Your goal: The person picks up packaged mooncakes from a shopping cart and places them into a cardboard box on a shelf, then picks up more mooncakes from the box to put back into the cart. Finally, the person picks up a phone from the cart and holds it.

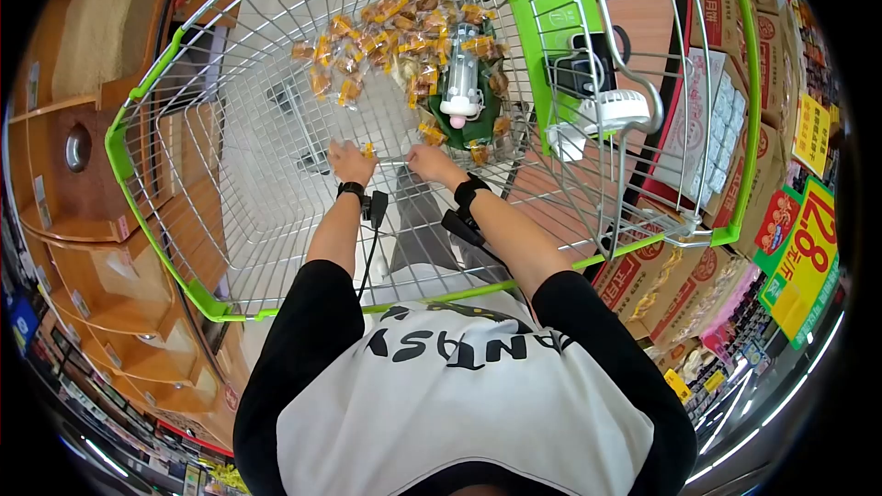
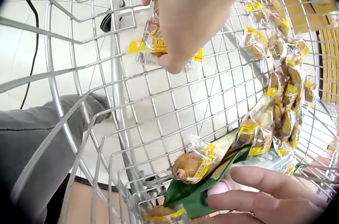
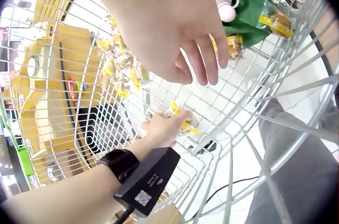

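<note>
My left hand (image 1: 351,163) (image 2: 188,14) (image 3: 163,127) pinches a small clear-wrapped snack with a yellow band (image 1: 368,150) (image 2: 154,44) (image 3: 186,123) low in the cart, over the wire mesh. Beside it, to the right in the head view, my right hand (image 1: 434,167) (image 2: 270,197) (image 3: 172,33) hangs with relaxed, slightly bent fingers and holds nothing. It is near a dark green item (image 1: 469,133) (image 2: 193,195) (image 3: 254,14), with a white and pink bottle-like object (image 1: 461,92) over it. Many similar wrapped snacks (image 1: 395,32) (image 2: 288,91) lie around these.
The green-edged wire cart (image 1: 115,142) surrounds both hands. At its right in the head view are a green panel (image 1: 542,37) and a white round device (image 1: 616,110). Wooden shelves (image 1: 83,156) stand left, stacked cartons (image 1: 721,0) right. A grey trouser leg (image 2: 39,134) is beyond the wires.
</note>
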`<state>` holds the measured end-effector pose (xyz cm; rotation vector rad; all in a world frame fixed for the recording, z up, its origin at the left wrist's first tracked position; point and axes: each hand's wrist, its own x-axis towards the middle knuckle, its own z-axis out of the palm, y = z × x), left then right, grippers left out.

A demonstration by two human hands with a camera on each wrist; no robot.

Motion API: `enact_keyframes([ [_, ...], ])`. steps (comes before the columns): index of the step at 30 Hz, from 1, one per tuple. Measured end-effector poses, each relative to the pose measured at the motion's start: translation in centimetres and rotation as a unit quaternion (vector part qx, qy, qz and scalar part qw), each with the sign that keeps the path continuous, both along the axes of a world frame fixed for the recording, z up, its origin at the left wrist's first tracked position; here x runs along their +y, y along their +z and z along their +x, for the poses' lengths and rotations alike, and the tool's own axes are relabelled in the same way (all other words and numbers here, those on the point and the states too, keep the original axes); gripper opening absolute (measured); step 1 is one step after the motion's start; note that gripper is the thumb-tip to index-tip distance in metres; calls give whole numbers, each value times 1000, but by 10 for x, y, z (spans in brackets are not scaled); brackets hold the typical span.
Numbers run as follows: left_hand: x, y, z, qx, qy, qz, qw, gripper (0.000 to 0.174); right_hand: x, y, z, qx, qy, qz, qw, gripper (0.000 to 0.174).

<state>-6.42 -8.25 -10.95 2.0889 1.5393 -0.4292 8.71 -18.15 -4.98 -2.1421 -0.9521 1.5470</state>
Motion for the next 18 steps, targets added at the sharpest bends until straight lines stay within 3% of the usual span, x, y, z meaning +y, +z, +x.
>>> enact_keyframes([
  [3, 8, 12, 8, -16, 25, -15, 999, 59, 13, 10, 2, -23, 9, 30, 999, 19],
  [5, 17, 26, 18, -61, 79, -92, 991, 56, 22, 18, 4, -48, -3, 43, 998, 19],
  [7, 28, 51, 31, -104, 56, -54, 992, 46, 32, 31, 9, -42, -6, 47, 998, 20],
  [8, 38, 65, 36, -151, 126, -236, 951, 43, 35, 34, 11, -50, -23, 81, 995, 22],
  [9, 45, 84, 45, -193, 189, -410, 871, 41, 40, 40, 12, -55, -26, 91, 994, 22],
  [11, 42, 97, 49, -243, 211, -375, 869, 47, 48, 52, 17, -76, -24, 111, 991, 36],
  [12, 44, 110, 53, -278, 183, -368, 869, 47, 54, 74, 25, -59, -16, 59, 996, 48],
  [15, 50, 144, 59, -337, 118, -391, 848, 41, 59, 101, 32, -126, -59, 127, 982, 53],
  [18, 51, 193, 71, -397, 85, -381, 830, 45, 54, 152, 42, -105, -72, 188, 974, 57],
])
